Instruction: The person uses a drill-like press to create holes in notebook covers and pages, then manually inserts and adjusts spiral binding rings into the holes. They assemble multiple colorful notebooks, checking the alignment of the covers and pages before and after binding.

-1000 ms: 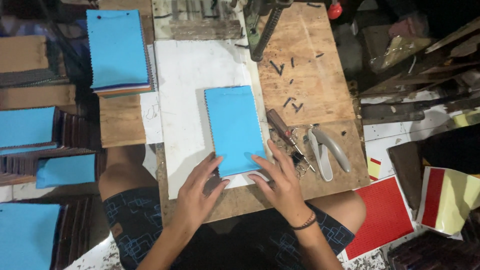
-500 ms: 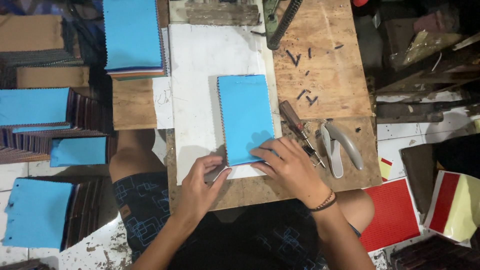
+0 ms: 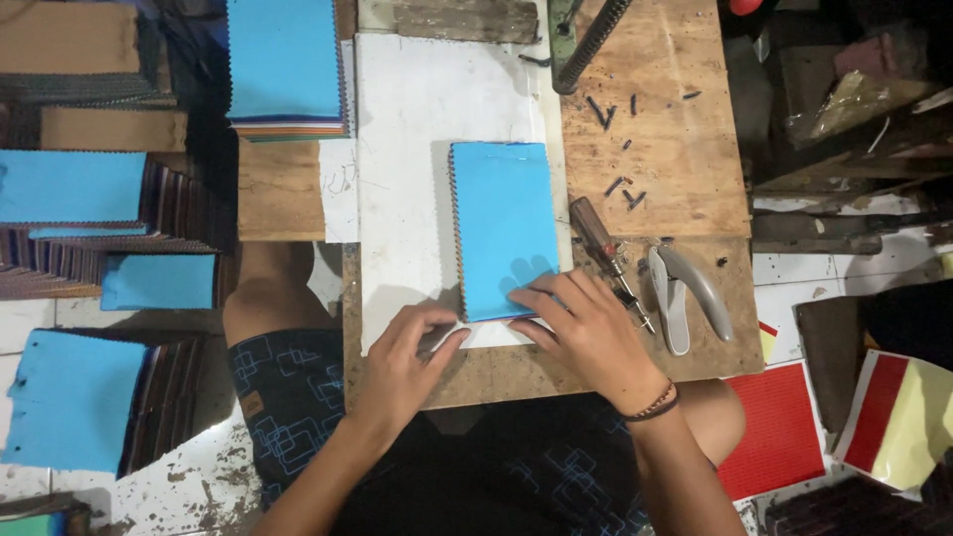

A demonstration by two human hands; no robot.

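Observation:
A blue fabric swatch stack (image 3: 503,223) with zigzag edges lies on a white sheet (image 3: 412,129) on the wooden workbench (image 3: 685,149). My right hand (image 3: 586,333) presses flat on the stack's near right corner, fingers spread. At the stack's near left corner, the fingertips of my left hand (image 3: 407,362) pinch its bottom edge.
A screwdriver (image 3: 608,258) and a grey punch plier (image 3: 685,298) lie right of the stack, with dark screws (image 3: 620,149) scattered behind. More blue swatch stacks sit at the back (image 3: 283,65) and on the left (image 3: 74,189). Red sheets (image 3: 779,437) lie on the floor at right.
The view has shifted. My left hand has moved from flat beside the stack to pinching its near left corner. My right hand stays on the near right corner.

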